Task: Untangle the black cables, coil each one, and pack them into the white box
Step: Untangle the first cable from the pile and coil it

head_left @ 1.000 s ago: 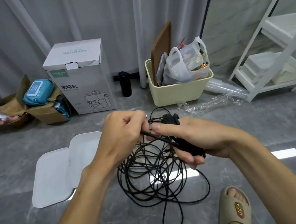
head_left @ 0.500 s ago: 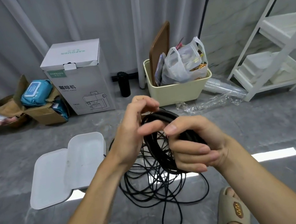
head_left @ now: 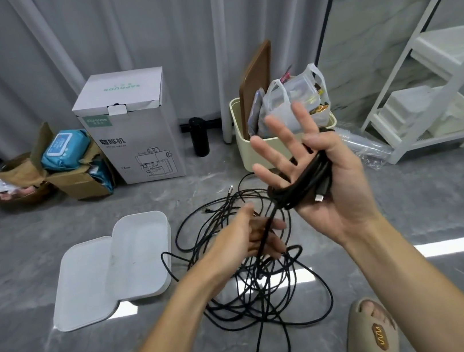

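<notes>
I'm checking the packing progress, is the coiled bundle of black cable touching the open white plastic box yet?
Apart. The head view shows the coiled bundle of black cable lying across the raised right hand, with grey floor between it and the open white plastic box.

Coffee-machine carton (head_left: 129,124), black bottle (head_left: 199,136), cream bin (head_left: 254,154) with bags, white shelf (head_left: 432,76), beige sandal (head_left: 371,332).

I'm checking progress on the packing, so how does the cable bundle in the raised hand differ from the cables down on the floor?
The coiled bundle is wound tight across the right hand; the floor cables sprawl in loose tangled loops. The bundle is held up in the air and compact; the floor cables lie spread beside the white box. Both are black, and one strand links them.
</notes>
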Demonstrator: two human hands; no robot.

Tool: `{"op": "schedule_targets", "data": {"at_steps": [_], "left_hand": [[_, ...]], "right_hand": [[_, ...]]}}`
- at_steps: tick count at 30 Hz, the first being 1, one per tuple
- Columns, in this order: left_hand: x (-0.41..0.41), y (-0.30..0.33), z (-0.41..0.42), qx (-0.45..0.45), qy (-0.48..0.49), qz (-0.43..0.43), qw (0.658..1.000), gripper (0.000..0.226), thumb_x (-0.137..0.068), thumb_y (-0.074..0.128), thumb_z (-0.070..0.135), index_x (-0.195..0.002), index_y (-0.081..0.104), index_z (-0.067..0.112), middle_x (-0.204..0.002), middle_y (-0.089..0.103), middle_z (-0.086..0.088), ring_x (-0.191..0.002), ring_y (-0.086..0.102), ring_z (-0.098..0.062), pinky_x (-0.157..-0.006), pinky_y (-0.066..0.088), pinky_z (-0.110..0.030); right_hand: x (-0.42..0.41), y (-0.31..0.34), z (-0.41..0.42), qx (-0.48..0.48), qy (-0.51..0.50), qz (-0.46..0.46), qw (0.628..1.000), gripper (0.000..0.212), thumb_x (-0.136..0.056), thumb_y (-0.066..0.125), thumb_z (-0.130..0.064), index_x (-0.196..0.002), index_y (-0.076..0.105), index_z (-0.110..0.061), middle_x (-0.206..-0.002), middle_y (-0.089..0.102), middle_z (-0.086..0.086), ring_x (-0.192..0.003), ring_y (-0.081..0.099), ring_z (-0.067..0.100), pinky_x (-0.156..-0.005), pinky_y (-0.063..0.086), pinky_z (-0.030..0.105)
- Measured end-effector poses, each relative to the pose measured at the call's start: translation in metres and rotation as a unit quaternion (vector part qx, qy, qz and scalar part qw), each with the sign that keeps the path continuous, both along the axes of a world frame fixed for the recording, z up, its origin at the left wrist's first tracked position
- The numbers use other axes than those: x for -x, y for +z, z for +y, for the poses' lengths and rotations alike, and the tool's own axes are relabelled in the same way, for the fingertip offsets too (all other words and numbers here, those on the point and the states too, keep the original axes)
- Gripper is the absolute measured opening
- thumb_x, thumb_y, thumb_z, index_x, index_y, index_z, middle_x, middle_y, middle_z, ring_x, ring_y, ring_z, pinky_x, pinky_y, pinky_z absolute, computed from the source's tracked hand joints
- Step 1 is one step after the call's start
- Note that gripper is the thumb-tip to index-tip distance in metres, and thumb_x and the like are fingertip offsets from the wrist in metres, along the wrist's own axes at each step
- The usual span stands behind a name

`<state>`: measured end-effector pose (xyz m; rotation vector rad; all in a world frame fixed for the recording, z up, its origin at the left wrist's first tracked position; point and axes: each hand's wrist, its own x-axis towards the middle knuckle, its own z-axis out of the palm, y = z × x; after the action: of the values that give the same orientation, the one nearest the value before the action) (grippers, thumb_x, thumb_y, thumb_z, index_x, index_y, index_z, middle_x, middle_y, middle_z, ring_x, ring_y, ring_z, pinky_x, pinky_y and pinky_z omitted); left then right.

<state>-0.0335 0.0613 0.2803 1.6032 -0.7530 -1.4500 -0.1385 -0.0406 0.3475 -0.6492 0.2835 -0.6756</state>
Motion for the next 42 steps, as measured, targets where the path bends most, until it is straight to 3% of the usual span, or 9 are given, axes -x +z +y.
{"op": "schedule_targets", "data": {"at_steps": [5,10,14,17,21,26,30,36,42], "left_hand": [[-0.002,0.004,0.004,-0.038,-0.052,-0.068,0.996,0.074,-0.104,0.010,0.050,-0.096,0.073,0.012,-0.074,0.069,-0.002,-0.072,0.063,-0.013,-0.086,0.049,-0.033],[-0.004,0.015,-0.001,-0.031,-0.027,-0.233,0.972,0.068,-0.102,0.018,0.043,-0.078,0.072,0.009,-0.057,0.059,0.001,-0.058,0.055,-0.012,-0.070,0.043,-0.032],[-0.005,0.019,-0.001,0.003,-0.016,-0.351,0.936,0.054,-0.100,0.027,0.027,-0.058,0.059,0.016,-0.063,0.064,0.000,-0.067,0.058,-0.011,-0.067,0.043,-0.031],[-0.006,0.021,0.002,-0.002,-0.007,-0.329,0.944,0.057,-0.100,0.027,0.031,-0.055,0.058,0.015,-0.069,0.069,-0.006,-0.072,0.062,-0.020,-0.073,0.049,-0.034],[-0.013,0.029,0.005,0.027,0.026,-0.302,0.952,0.030,-0.093,0.047,0.038,-0.072,0.063,0.023,-0.054,0.060,0.003,-0.050,0.049,-0.014,-0.056,0.041,-0.026],[-0.043,0.042,0.010,0.082,0.091,-0.213,0.969,0.020,-0.083,0.071,0.013,-0.079,0.053,0.018,-0.047,0.041,0.010,-0.046,0.033,-0.009,-0.061,0.035,-0.028],[-0.053,0.054,0.014,0.111,0.130,-0.146,0.974,0.016,-0.085,0.073,0.018,-0.088,0.057,0.018,-0.050,0.053,0.005,-0.052,0.050,-0.007,-0.073,0.039,-0.025],[-0.032,0.042,0.006,0.114,0.059,-0.137,0.982,0.013,-0.087,0.074,0.017,-0.092,0.062,0.015,-0.057,0.058,0.009,-0.061,0.057,-0.009,-0.072,0.048,-0.015],[-0.016,0.035,0.001,0.074,0.011,-0.133,0.988,0.020,-0.081,0.079,0.028,-0.092,0.065,0.021,-0.073,0.062,0.012,-0.070,0.056,-0.003,-0.071,0.045,-0.018]], "right_hand": [[-0.002,-0.007,-0.004,0.174,-0.106,0.166,0.965,0.057,-0.083,0.058,-0.017,-0.132,0.048,-0.044,-0.131,0.064,-0.007,-0.123,0.061,0.020,-0.102,0.049,0.053],[-0.008,-0.019,0.008,0.372,-0.109,0.300,0.872,0.063,-0.093,0.058,-0.005,-0.145,0.038,-0.034,-0.124,0.065,-0.005,-0.113,0.061,0.002,-0.104,0.044,0.022],[-0.016,-0.033,0.017,0.465,-0.023,0.387,0.796,0.067,-0.091,0.058,-0.012,-0.147,0.037,-0.044,-0.075,0.066,-0.010,-0.075,0.059,0.014,-0.087,0.050,0.025],[-0.016,-0.032,0.012,0.484,0.014,0.436,0.759,0.057,-0.090,0.056,-0.019,-0.141,0.046,-0.042,-0.055,0.051,-0.016,-0.053,0.043,0.006,-0.068,0.044,0.020],[-0.011,-0.025,0.006,0.497,0.063,0.458,0.734,0.017,-0.093,0.054,-0.021,-0.104,0.055,-0.035,-0.119,0.068,-0.010,-0.061,0.054,-0.003,-0.058,0.038,0.004],[0.006,-0.035,-0.001,0.516,0.187,0.519,0.655,0.044,-0.098,0.049,-0.039,-0.141,0.041,-0.045,-0.092,0.076,-0.002,-0.066,0.069,0.012,-0.085,0.053,0.028],[0.018,-0.036,-0.007,0.483,0.183,0.514,0.685,0.017,-0.100,0.052,-0.037,-0.084,0.052,-0.042,-0.109,0.074,0.006,-0.051,0.063,0.013,-0.064,0.053,0.024],[0.022,-0.043,-0.015,0.440,0.137,0.534,0.709,0.026,-0.098,0.056,-0.031,-0.100,0.066,-0.006,-0.125,0.061,-0.020,-0.057,0.058,-0.005,-0.064,0.043,0.019],[0.014,-0.044,-0.012,0.426,0.083,0.521,0.735,0.014,-0.096,0.056,-0.023,-0.101,0.068,-0.018,-0.120,0.069,-0.014,-0.065,0.065,0.007,-0.061,0.045,0.020]]}}
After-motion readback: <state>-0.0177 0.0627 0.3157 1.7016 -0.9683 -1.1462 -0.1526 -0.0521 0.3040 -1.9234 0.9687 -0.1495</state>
